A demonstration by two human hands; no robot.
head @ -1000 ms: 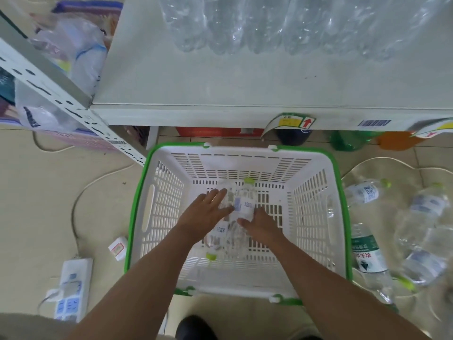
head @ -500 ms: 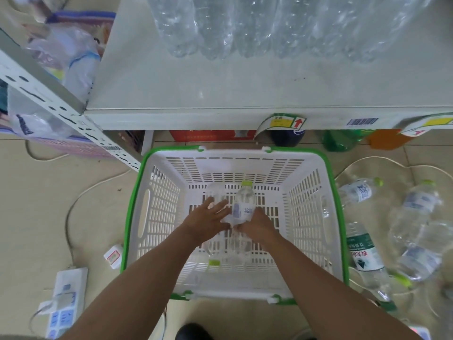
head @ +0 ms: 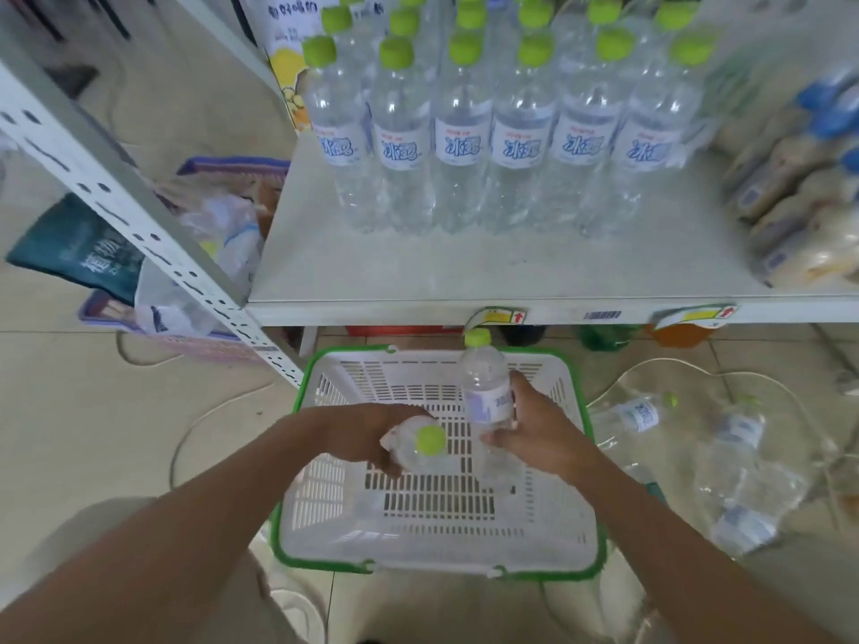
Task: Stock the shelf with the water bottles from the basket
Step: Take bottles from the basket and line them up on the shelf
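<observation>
Water bottles (head: 460,146) on pale shelf (head: 465,276)

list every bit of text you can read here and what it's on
"冰露": labels of the shelf bottles.
"植物", likely: dark green bag.
Too blurred to read: carton, price tags, barcode sticker, label of the upright held bottle.
</observation>
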